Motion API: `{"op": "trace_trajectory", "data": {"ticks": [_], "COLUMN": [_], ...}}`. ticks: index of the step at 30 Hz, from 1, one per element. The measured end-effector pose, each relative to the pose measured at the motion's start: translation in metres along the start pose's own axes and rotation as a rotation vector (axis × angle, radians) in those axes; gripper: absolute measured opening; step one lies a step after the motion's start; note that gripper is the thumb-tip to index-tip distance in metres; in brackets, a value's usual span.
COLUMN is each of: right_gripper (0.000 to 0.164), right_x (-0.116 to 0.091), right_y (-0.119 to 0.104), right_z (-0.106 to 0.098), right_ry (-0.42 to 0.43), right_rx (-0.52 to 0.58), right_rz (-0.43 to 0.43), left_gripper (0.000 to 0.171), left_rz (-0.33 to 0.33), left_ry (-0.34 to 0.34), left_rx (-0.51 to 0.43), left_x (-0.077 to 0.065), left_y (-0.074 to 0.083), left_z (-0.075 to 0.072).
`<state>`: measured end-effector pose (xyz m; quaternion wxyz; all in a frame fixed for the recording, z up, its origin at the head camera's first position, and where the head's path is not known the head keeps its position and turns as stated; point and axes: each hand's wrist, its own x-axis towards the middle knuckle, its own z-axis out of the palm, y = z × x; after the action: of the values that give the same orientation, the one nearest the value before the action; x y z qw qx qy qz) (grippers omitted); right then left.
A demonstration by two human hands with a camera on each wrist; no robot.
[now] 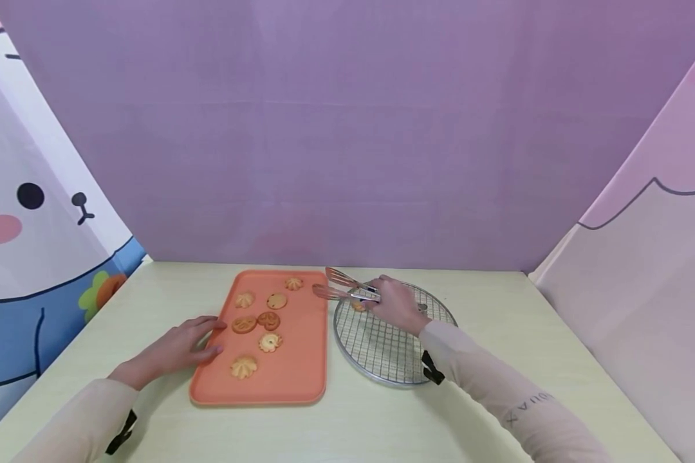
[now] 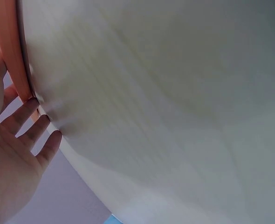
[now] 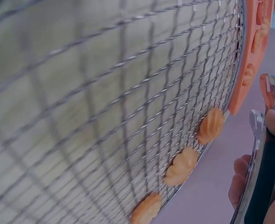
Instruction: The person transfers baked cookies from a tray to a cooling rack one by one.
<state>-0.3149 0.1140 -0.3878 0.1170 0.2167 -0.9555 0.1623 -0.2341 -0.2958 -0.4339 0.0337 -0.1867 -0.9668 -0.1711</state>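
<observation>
My right hand (image 1: 395, 303) grips metal food tongs (image 1: 353, 292) above the far left part of a round wire cooling rack (image 1: 382, 347). The tongs' tips are spread apart, point left toward the tray, and hold nothing. Beside the rack lies an orange baking tray (image 1: 295, 379) bearing several cookies, among them a swirled cookie (image 1: 244, 367) and a pretzel-shaped one (image 1: 269, 320). On the tray's left rim my left hand (image 1: 176, 347) rests with loosely extended fingers. In the right wrist view, ridged cookies (image 3: 182, 165) sit along the rack's edge.
The pale wooden table (image 1: 370, 424) carries the tray and rack. A purple cloth backdrop (image 1: 347, 141) rises behind its far edge, and printed cartoon cloths (image 1: 29, 257) hang at the left and right sides.
</observation>
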Motion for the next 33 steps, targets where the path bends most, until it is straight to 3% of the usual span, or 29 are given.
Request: {"op": "trace_trajectory", "data": {"ticks": [24,33], "right_gripper": [0.037,0.041], "right_x": [0.039,0.051], "right_y": [-0.021,-0.027], "right_z": [0.026,0.035], "right_ry": [-0.034,-0.065], "right_rx": [0.142,0.116], "right_rz": [-0.043,-0.005], "left_gripper": [0.053,0.054], "left_rz": [0.001,-0.004], "left_ry": [0.005,0.003], "left_rx": [0.008,0.005], "left_x": [0.001,0.000], "left_y": [0.002,0.003], "left_z": [0.002,0.000]}}
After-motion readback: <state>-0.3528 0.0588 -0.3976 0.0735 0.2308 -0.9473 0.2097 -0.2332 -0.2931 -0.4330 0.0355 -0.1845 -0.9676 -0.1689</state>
